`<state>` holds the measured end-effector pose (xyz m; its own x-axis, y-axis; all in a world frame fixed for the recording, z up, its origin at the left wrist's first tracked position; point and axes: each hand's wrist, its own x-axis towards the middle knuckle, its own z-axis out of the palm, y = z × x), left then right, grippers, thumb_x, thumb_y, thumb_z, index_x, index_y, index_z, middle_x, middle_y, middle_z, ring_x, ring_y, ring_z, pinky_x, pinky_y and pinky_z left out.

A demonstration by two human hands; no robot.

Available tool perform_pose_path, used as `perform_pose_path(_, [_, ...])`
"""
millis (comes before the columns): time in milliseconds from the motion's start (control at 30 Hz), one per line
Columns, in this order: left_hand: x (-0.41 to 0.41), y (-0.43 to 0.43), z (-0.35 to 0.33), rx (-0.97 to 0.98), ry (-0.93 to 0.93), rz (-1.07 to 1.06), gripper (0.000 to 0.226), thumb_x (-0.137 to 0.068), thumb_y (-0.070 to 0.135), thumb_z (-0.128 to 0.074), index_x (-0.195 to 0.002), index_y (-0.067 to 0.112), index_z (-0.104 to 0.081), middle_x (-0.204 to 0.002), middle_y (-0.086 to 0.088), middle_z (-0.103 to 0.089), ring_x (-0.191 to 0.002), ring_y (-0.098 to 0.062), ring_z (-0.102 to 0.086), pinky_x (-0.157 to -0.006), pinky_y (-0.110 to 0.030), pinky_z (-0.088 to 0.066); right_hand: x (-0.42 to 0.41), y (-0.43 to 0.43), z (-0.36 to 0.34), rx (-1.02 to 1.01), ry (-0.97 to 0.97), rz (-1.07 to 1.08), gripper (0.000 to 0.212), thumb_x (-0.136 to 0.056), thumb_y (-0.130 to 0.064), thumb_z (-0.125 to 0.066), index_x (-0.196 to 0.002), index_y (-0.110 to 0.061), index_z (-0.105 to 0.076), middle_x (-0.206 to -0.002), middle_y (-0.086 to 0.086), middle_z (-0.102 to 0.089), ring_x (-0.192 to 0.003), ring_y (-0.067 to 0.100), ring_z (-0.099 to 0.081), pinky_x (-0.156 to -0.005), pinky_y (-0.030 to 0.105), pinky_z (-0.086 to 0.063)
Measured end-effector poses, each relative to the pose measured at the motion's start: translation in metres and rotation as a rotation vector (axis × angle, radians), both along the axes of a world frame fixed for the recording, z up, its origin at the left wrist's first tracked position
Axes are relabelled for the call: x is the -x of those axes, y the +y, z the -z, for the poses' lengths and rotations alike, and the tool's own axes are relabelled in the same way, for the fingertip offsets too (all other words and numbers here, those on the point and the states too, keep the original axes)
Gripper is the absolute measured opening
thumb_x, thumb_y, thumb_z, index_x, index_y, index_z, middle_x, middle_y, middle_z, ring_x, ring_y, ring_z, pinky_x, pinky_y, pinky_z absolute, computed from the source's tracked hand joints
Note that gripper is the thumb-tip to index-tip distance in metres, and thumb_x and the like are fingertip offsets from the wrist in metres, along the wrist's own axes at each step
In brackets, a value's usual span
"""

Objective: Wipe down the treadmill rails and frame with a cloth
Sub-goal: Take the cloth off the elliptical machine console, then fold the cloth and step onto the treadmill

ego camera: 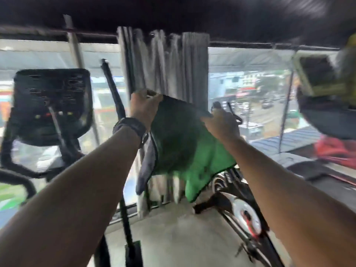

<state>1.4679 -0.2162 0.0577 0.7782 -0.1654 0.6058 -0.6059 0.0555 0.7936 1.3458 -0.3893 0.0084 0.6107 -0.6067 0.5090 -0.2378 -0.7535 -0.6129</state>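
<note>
Here the green cloth (pixel 185 151) is in the air, not on any machine. The left hand (pixel 143 106) pinches one top corner and the right hand (pixel 221 124) pinches the other, so each grip is closed on the cloth. The top edge is pulled tight between them and runs about from 10 o'clock to 4 o'clock. The rest hangs from the grips toward 6 o'clock, and a grey side shows at its left border.

From the cloth, a black console (pixel 52 105) on its frame stands at 9 o'clock, nearer to the left hand. A dark flat deck (pixel 317 170) lies at 3 o'clock, nearer to the right hand. It is too blurred to say which one is the treadmill.

I count one cloth, two hands, one wristwatch (pixel 133 126), one console, one stationary bike (pixel 246 212) at 5 o'clock and one grey curtain (pixel 165 62) at 12 o'clock.
</note>
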Motion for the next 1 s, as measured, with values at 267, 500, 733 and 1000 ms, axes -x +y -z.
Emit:
perform_pose_path(267, [0.212, -0.175, 0.012, -0.06, 0.062, 0.525, 0.031, -0.061, 0.042, -0.078, -0.075, 0.014, -0.074, -0.077, -0.005, -0.075, -0.074, -0.025, -0.072, -0.067, -0.041, -0.062, 0.262, -0.095, -0.006, -0.547, -0.442, 0.201, 0.055, -0.061, -0.045, -0.068, -0.099, -0.005, -0.073, -0.094, 0.014, -0.076, -0.083, 0.033, -0.072, -0.066, 0.039, -0.052])
perform_pose_path(500, [0.451, -0.265, 0.032, -0.094, 0.08, 0.987, 0.008, -0.076, 0.021, -0.079, -0.073, 0.022, -0.072, -0.077, -0.007, -0.07, -0.07, -0.021, -0.064, -0.063, -0.035, -0.053, 0.511, -0.113, -0.006, -0.666, -0.788, 0.321, 0.016, -0.098, -0.024, -0.065, -0.083, -0.018, -0.065, -0.089, 0.003, -0.071, -0.074, 0.018, -0.067, -0.069, 0.026, -0.054])
perform_pose_path(733, [0.704, -0.296, 0.056, -0.111, 0.195, 1.498, 0.029, -0.095, -0.01, -0.053, -0.075, 0.011, -0.051, -0.05, 0.011, -0.06, -0.045, 0.0, -0.055, -0.049, -0.015, -0.045, 0.731, -0.085, 0.005, -0.551, -1.051, 0.488, 0.028, -0.096, -0.007, -0.068, -0.117, -0.017, -0.053, -0.091, 0.001, -0.068, -0.059, 0.014, -0.069, -0.054, 0.024, -0.055])
perform_pose_path(1000, [0.918, -0.313, 0.061, -0.245, 0.129, 1.71, 0.016, -0.098, 0.006, -0.056, -0.087, 0.016, -0.049, -0.071, -0.006, -0.054, -0.054, -0.013, -0.05, -0.05, -0.022, -0.039, 0.928, -0.072, 0.026, -0.464, -1.094, 0.789, 0.023, -0.093, -0.007, -0.071, -0.113, -0.008, -0.059, -0.096, 0.008, -0.074, -0.062, 0.018, -0.075, -0.052, 0.022, -0.056])
